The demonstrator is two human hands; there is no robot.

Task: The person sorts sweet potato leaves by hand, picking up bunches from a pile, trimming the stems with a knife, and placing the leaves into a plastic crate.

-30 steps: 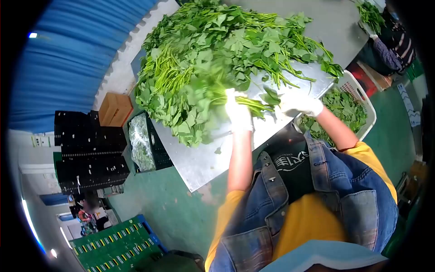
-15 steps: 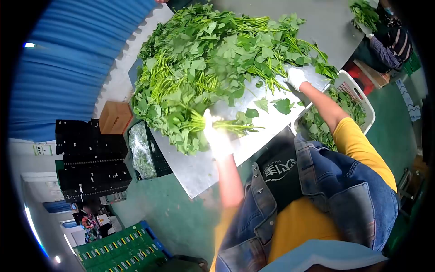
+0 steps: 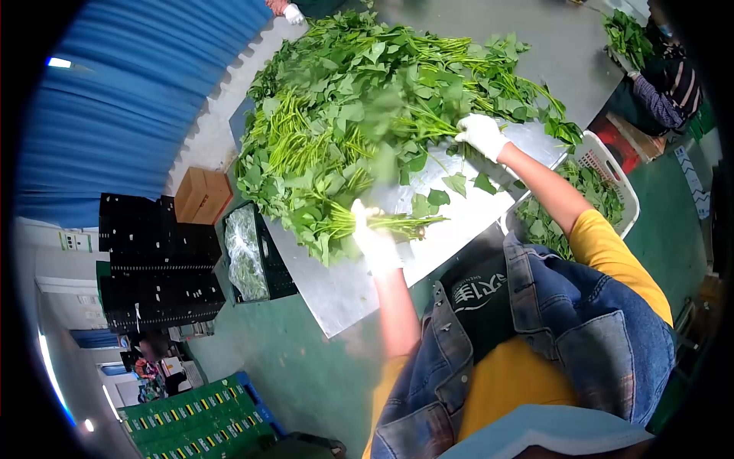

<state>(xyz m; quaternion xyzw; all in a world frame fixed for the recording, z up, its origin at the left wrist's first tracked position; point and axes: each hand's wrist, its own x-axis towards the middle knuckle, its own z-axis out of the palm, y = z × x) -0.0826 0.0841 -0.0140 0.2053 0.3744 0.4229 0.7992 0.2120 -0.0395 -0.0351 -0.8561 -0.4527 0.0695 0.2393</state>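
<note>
My left hand (image 3: 372, 239), in a white glove, is closed round a bunch of leafy green stems (image 3: 332, 219), their cut ends pointing right over the table's near edge. Farther right, my gloved right hand (image 3: 482, 138) grips the ends of some leafy stems (image 3: 430, 121). The leaves of those stems are blurred and reach left over the heap. A large heap of leafy greens (image 3: 344, 115) covers much of the metal table (image 3: 329, 306). Between my hands, a few loose leaves (image 3: 455, 183) lie on the metal.
A white basket (image 3: 628, 200) with leaves inside stands at the table's right edge. At left are a black crate (image 3: 281, 279) with a plastic-wrapped bag (image 3: 245, 256), a cardboard box (image 3: 203, 196) and stacked black crates (image 3: 157, 260). Co-workers' hands (image 3: 293, 14) and sleeves (image 3: 661, 107) show at the far side.
My right hand has shifted left and now has stems in its grip, their leaves smeared by motion. My left hand keeps its bunch. A co-worker's gloved hand has come into view at top left.
</note>
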